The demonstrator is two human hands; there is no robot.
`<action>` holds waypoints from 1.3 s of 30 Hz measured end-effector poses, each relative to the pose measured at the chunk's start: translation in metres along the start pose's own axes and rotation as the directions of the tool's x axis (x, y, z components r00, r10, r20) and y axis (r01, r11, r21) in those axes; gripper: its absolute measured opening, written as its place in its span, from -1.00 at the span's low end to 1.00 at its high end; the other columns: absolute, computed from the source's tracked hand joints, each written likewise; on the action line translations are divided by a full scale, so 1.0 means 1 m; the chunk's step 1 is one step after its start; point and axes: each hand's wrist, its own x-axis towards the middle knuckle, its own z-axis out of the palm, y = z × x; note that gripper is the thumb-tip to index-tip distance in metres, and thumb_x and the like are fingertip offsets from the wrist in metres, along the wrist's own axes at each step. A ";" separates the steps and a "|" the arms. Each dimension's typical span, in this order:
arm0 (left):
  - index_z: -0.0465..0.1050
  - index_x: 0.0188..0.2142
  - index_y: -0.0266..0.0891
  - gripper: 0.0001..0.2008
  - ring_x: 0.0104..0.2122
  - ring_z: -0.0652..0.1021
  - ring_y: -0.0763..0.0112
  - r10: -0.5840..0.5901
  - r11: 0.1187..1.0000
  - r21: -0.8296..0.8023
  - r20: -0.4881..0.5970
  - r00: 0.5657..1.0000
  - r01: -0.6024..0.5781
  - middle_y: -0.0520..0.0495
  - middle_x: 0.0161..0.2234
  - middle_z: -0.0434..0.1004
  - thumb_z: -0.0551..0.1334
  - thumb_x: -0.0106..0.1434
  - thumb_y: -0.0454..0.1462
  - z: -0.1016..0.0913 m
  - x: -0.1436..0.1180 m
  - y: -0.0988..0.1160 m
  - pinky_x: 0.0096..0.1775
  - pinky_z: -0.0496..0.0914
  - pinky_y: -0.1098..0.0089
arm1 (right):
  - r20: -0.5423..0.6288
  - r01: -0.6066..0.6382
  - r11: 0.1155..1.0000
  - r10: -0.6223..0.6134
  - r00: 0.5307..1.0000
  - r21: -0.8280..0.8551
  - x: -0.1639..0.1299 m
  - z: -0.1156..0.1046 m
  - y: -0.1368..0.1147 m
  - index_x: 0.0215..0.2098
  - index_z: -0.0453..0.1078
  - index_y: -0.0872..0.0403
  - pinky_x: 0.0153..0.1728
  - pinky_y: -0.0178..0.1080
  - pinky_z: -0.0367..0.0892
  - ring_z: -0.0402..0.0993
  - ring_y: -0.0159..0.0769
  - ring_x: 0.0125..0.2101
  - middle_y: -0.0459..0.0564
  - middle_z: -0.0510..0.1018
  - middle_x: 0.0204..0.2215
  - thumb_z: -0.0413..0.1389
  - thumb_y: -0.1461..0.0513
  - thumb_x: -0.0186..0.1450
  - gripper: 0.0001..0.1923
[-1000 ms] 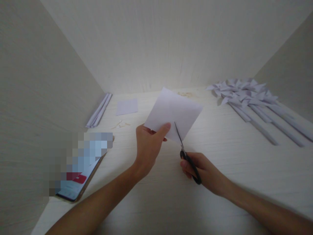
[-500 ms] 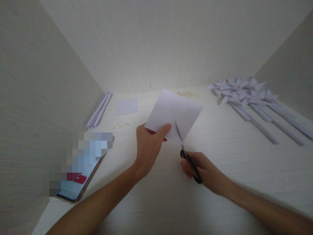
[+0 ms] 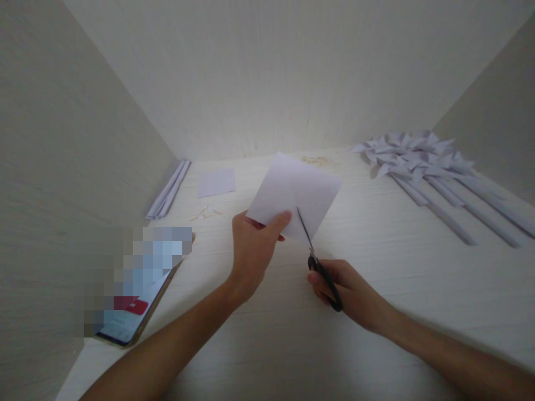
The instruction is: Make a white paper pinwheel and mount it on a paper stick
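Observation:
A white square sheet of paper (image 3: 296, 184) is held up over the table, pinched at its lower left edge by my left hand (image 3: 257, 242). The thumb lies on top of the sheet; the other fingers are mostly hidden behind it. My right hand (image 3: 345, 287) grips a pair of scissors with black handles (image 3: 328, 284). Their blades reach into the sheet from its lower corner, pointing toward the middle, with one dark blade lying over the paper. Part of the scissors is hidden behind the sheet.
Several paper pinwheels (image 3: 412, 156) on rolled paper sticks lie at the right. Rolled paper tubes (image 3: 169, 189), another paper square (image 3: 216, 182) and small cotton-swab-like pieces (image 3: 206, 211) are at the left back. A phone (image 3: 142, 306) leans near the left wall.
The sheet's right corner has shifted slightly left and the scissors have moved a little with it. Both hands keep their grips.

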 end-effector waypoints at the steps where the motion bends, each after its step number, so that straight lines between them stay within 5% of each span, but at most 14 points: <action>1: 0.43 -0.51 -0.36 -0.77 -0.64 0.40 0.47 -0.001 1.000 0.003 -0.001 1.000 0.001 -0.01 -0.65 0.41 0.27 -0.15 -0.21 0.000 0.000 0.000 -0.63 0.31 0.48 | -0.003 -0.002 1.000 0.002 1.000 -0.005 0.000 0.000 0.000 -0.66 0.09 0.11 -0.68 -0.38 -0.05 0.01 -0.52 -0.68 -0.19 0.13 -0.72 -0.02 -0.01 0.14 -0.59; 17: 0.41 -0.52 -0.35 -0.77 -0.64 0.38 0.49 0.001 1.000 0.000 0.019 1.000 -0.001 0.01 -0.64 0.39 0.28 -0.14 -0.19 -0.001 0.001 -0.003 -0.63 0.29 0.49 | -0.019 -0.034 0.999 0.034 0.999 0.012 0.002 0.002 0.008 -0.65 0.09 0.11 -0.69 -0.39 -0.03 0.03 -0.52 -0.70 -0.19 0.13 -0.74 -0.04 0.00 0.15 -0.61; 25: 0.38 -0.61 -0.29 -0.86 -0.64 0.34 0.60 0.040 0.989 -0.143 -0.012 0.999 -0.041 0.09 -0.65 0.37 0.26 -0.11 -0.24 -0.009 0.016 0.008 -0.60 0.23 0.56 | 0.018 -0.007 1.000 0.007 1.000 0.017 0.002 0.000 0.009 -0.66 0.08 0.11 -0.69 -0.38 -0.07 0.01 -0.53 -0.70 -0.20 0.13 -0.74 -0.06 -0.03 0.15 -0.58; 34: 0.44 -0.53 -0.34 -0.84 -0.59 0.42 0.50 -0.115 0.985 -0.085 0.324 0.939 0.150 -0.03 -0.56 0.47 0.28 -0.17 -0.29 -0.007 0.014 0.006 -0.60 0.28 0.51 | -0.020 0.071 0.994 -0.069 0.997 0.086 0.007 -0.004 0.008 -0.70 0.11 0.12 -0.71 -0.39 -0.05 0.01 -0.55 -0.73 -0.18 0.16 -0.78 -0.09 -0.11 0.12 -0.50; 39: 0.42 -0.44 -0.33 -0.76 -0.57 0.42 0.49 -0.111 0.990 -0.043 0.345 0.932 0.134 -0.02 -0.51 0.46 0.29 -0.19 -0.30 -0.004 0.010 0.006 -0.64 0.30 0.53 | 0.007 0.059 0.992 -0.060 0.998 0.108 0.007 -0.006 0.008 -0.68 0.13 0.13 -0.73 -0.40 -0.06 0.04 -0.55 -0.73 -0.17 0.19 -0.76 -0.09 -0.12 0.11 -0.49</action>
